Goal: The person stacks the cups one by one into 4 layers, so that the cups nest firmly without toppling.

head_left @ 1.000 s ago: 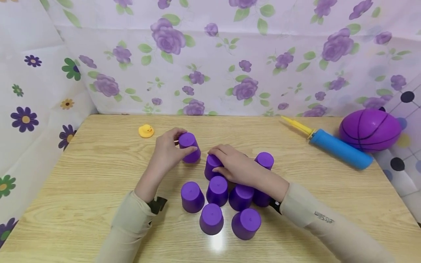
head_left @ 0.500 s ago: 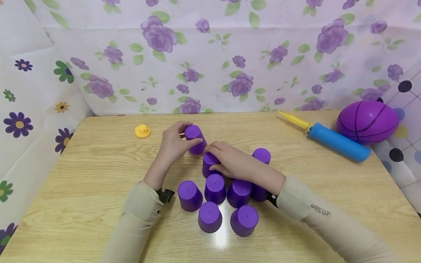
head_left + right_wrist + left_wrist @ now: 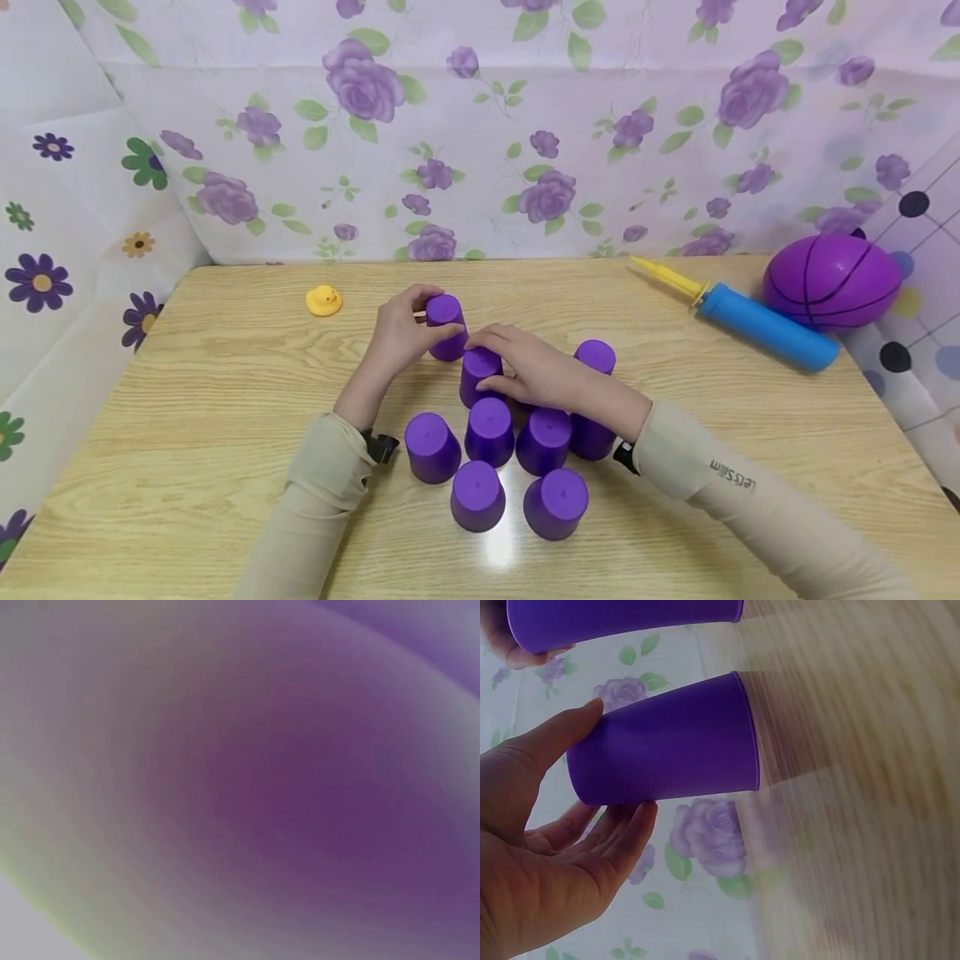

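Grip of L hand [image 3: 401,333] on far cup [image 3: 445,312], R hand [image 3: 540,367] on nxt cup [image 3: 474,373], other cups [image 3: 490,429] close by, pump [image 3: 765,325] R.

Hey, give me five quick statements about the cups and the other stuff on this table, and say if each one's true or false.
1. The left hand grips one purple cup and the right hand grips another. True.
2. Every cup's opening faces up. False: the cups are upside down, bases up.
3. In the head view, a yellow duck sits left of the cups. True.
4. The tool at the right stands upright. False: the blue pump lies on its side.
5. A purple ball with black lines sits next to the pump. True.
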`<state>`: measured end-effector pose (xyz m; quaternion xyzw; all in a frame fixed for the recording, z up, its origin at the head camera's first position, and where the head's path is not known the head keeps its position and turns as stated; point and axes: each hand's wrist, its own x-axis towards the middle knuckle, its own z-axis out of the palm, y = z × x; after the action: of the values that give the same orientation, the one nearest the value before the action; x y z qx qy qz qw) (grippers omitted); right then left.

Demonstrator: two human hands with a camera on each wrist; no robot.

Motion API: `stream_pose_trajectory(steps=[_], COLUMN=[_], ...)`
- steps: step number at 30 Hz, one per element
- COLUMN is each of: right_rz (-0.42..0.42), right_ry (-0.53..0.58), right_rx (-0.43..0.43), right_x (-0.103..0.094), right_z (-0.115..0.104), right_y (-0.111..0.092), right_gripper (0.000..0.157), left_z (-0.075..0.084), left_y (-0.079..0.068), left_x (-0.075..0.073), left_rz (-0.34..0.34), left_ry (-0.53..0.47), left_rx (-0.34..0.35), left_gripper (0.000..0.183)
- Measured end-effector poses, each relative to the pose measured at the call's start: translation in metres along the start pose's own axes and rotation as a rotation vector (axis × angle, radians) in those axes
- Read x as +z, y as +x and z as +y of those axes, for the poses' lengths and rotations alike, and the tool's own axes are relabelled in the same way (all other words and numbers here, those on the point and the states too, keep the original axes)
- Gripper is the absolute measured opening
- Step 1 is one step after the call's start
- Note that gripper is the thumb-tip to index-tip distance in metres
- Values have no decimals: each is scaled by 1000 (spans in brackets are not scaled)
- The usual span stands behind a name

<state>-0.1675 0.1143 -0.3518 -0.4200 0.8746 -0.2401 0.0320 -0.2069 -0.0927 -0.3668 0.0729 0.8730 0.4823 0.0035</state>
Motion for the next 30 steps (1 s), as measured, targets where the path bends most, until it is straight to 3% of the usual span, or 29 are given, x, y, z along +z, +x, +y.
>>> stream_pose_trajectory(steps=[7,14,22,26,30], right_rz=[1,-37,-57,-33,19], right_ry=[-2,-46,-9,2,-1], right_rx=[-8,5,37,57,51], right_x=[0,-6,-13,-17,-28], right_z=[-1,-4,-14,-18,-21], right_y=[0,2,3,-1,-4], right_gripper=[46,44,44,45,46], left_z=[-4,-5,-1,4,9], left_y=[0,0,-2,-9,-17], left_x=[0,0,-8,-14,-15], left_rz=[-13,-33,-94,-48,80], left_ry=[24,7,20,6,-53], left_rx=[-47,-47,-49,-20,58], left_gripper=[61,60,77,74,56])
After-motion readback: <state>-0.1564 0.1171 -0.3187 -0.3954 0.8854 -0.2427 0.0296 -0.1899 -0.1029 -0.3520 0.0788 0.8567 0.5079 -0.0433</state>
